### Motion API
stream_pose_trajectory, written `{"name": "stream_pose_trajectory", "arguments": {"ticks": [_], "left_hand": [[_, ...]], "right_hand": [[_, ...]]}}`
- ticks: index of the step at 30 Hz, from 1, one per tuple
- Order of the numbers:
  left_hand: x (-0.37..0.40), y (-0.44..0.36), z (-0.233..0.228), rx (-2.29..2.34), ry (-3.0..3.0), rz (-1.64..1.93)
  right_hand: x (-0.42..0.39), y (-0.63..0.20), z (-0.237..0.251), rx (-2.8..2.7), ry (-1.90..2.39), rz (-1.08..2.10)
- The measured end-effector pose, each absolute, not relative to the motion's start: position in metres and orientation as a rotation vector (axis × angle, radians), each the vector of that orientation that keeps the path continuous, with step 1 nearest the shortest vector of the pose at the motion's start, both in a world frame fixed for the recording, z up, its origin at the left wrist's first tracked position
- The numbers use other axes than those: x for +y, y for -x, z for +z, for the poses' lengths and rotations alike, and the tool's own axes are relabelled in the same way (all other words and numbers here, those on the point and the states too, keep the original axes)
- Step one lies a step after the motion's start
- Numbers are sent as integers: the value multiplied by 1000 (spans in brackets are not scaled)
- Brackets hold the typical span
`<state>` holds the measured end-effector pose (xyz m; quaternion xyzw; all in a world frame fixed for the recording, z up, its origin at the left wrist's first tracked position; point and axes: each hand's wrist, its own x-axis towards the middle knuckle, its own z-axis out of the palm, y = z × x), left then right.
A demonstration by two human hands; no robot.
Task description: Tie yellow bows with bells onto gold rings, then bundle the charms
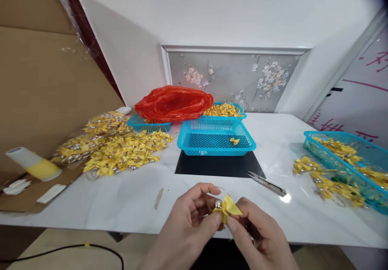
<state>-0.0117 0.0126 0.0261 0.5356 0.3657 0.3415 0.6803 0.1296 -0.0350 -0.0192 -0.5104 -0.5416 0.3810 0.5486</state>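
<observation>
Both my hands meet over the front edge of the white table, pinching one yellow ribbon bow [229, 206] between thumbs and fingers. My left hand [194, 217] grips its left side, where a small silver bell [218, 203] and a thin gold cord loop show. My right hand [257, 231] pinches the bow's lower right; its curled fingers are partly hidden, and something shiny shows faintly among them. Beyond the hands stands a blue plastic basket [216, 151] with a single yellow bow [234, 140] inside, partly on a black mat [216, 167].
A craft knife [268, 184] lies right of the mat. Yellow bows with bells are heaped at left [127, 150]. At right, more bows [329, 181] lie beside a filled blue basket [321, 148]. A red plastic bag [172, 104] rests on baskets behind. A yellow-white roll [34, 165] stands far left.
</observation>
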Motion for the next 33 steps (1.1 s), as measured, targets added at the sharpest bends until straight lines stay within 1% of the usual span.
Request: {"name": "stream_pose_trajectory", "arguments": {"ticks": [4, 7, 10, 15, 20, 29, 33], "left_hand": [[11, 10, 33, 861, -1244, 764], [13, 11, 32, 842, -1227, 744], [18, 12, 26, 790, -1090, 713], [21, 11, 21, 734, -950, 716], [20, 10, 19, 727, -999, 766], [21, 13, 19, 708, -776, 689], [19, 9, 16, 698, -622, 697]], "right_hand": [[-35, -130, -21, -1278, 1211, 896], [-35, -133, -21, -1208, 1206, 1029], [-35, -135, -17, -1145, 1165, 1176], [-36, -136, -12, -1102, 1073, 1223], [-36, -136, -16, -1049, 1085, 1346], [-36, -136, -20, -1034, 1033, 1324], [-34, -128, -26, -1031, 1035, 1110]]}}
